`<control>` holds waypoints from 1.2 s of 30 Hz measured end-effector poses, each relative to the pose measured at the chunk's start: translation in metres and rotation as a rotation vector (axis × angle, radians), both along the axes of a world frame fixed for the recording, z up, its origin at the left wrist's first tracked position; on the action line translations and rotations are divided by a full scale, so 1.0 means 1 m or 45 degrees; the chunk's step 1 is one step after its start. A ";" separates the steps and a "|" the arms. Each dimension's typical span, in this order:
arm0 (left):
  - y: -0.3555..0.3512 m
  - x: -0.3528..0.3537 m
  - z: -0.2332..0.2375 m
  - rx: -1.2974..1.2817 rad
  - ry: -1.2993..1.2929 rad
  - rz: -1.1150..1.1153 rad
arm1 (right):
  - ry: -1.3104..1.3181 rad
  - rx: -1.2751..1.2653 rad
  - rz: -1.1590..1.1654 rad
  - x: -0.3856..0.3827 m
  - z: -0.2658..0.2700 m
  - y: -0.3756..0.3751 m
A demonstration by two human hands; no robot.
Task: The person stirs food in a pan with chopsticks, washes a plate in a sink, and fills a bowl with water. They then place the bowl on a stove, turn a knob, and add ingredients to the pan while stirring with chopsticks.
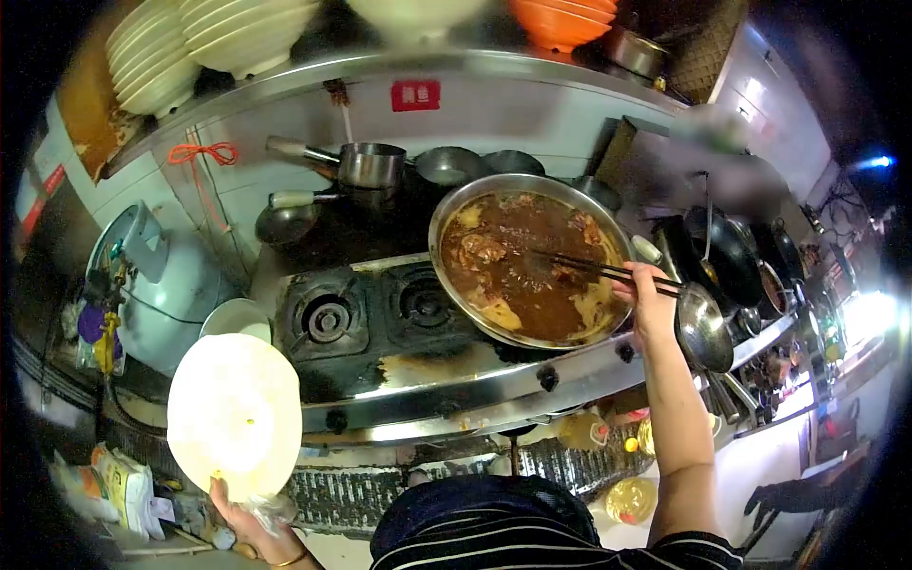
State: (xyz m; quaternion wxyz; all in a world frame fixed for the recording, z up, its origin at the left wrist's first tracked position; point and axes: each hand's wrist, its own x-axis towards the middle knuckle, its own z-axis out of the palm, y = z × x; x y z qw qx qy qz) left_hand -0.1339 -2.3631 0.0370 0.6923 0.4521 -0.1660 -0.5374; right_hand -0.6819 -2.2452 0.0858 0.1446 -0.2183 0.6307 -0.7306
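My left hand (237,521) grips the lower edge of a pale plate (234,418), which glows bright in the light and is tilted up left of the stove front. A pair of dark chopsticks (594,266) is pinched in my right hand (650,296). Their tips reach into a wide metal basin (445,299) of brown broth, among chunks of cooked meat (483,249). Pale yellowish patches float near the basin's edge. Just right of my right wrist sits a shiny metal pan (703,330).
Two gas burners (328,319) lie left of the basin. Behind them stand a saucepan (372,165) and several small pans. A gas cylinder (157,285) is at the left. Stacked bowls (249,36) line the shelf above. Woks (727,249) crowd the right; an oil bottle (631,500) stands below.
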 end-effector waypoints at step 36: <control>-0.011 -0.013 -0.006 0.037 -0.047 -0.491 | -1.403 -1.174 0.465 0.103 -0.025 0.120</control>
